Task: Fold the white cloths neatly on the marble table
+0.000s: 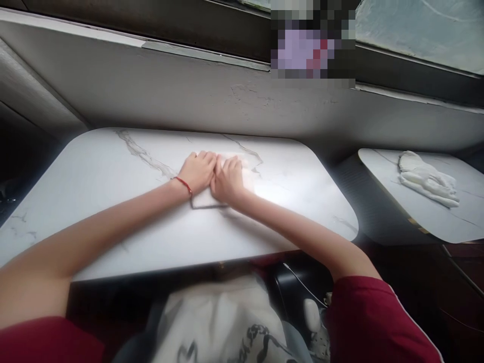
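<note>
Both of my hands rest near the middle of a white marble-patterned table (143, 237). Under them lies a flat, white rectangular piece (204, 199) that looks like a folded cloth; blur and my hands hide much of it. My left hand (199, 169), with a red string bracelet (184, 184) at its wrist, is closed over the upper left part of the cloth. Pressed up beside it, my right hand (229, 181) has its fingers curled on the cloth. The two hands touch at the thumbs.
A second marble-patterned table (385, 176) stands at the right, bearing a crumpled white cloth (427, 179). Behind both runs a pale wall (170, 91) below windows. A white cable (302, 285) hangs below the near table edge. Pale printed fabric (223, 317) covers my lap.
</note>
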The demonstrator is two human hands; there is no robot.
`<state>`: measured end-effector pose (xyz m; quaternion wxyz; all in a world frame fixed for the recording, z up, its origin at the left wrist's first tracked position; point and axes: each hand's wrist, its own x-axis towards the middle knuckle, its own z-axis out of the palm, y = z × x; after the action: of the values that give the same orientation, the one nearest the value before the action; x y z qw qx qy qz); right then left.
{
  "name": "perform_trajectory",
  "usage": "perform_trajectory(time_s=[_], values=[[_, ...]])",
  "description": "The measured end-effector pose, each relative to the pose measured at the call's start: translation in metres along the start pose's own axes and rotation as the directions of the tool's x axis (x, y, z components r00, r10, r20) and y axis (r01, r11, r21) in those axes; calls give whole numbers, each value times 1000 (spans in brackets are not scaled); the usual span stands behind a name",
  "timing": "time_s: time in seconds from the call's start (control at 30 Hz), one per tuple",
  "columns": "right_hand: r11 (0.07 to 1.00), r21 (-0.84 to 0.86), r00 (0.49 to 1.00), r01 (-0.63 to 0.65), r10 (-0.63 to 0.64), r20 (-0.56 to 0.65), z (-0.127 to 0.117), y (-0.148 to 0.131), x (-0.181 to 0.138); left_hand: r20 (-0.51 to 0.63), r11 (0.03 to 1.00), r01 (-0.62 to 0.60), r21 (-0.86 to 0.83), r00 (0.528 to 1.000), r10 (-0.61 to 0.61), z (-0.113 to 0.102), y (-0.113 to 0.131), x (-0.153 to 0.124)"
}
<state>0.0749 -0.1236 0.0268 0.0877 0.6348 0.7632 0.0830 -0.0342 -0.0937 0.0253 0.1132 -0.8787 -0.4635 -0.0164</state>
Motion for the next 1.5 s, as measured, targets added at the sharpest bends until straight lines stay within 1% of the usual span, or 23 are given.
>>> perform_trajectory(time_s=[0.1,0.2,0.3,0.4,0.47,0.53,0.67,0.87,0.97,1.07,1.13,1.23,1.3,1.37,1.43,1.5], values=[[997,49,996,54,-50,-72,-3,-5,34,-50,996,92,-12,994,-93,14,-33,13],[990,116,985,83,-64,-160,-3,-14,62,-88,988,153,-30,984,-155,25,-62,19],[975,193,971,114,-68,-229,4,-25,89,-101,979,196,-51,975,-200,34,-86,22],[955,252,953,154,-75,-295,12,-32,111,-124,970,230,-74,963,-238,41,-103,23],[945,280,942,169,-71,-327,17,-34,120,-145,966,244,-86,956,-255,44,-109,24],[941,295,940,166,-61,-337,21,-34,123,-143,962,255,-96,953,-267,45,-110,24],[940,306,947,150,-47,-319,23,-33,122,-107,955,276,-110,952,-288,44,-106,24],[935,314,943,163,-54,-328,23,-33,121,-113,947,279,-159,948,-298,48,-108,24],[937,307,945,168,-65,-319,20,-32,118,-103,950,271,-151,952,-288,47,-109,24],[947,274,952,165,-81,-295,18,-31,109,-87,959,260,-108,959,-270,43,-105,19],[951,255,957,173,-101,-274,17,-31,98,-89,967,239,-93,965,-247,39,-99,11],[950,247,960,188,-126,-248,14,-28,68,-83,978,191,-83,977,-198,30,-79,-10],[951,243,965,192,-139,-221,11,-27,36,-61,984,165,-70,984,-169,20,-59,-33],[958,215,973,192,-157,-170,7,-28,-5,-37,988,143,-59,989,-146,9,-35,-61],[974,142,983,175,-164,-84,2,-31,-49,-16,996,73,-58,997,-74,-2,-10,-90],[968,29,968,249,-248,-36,-3,-34,-88,-15,998,10,-54,1000,-11,-12,10,-117]])
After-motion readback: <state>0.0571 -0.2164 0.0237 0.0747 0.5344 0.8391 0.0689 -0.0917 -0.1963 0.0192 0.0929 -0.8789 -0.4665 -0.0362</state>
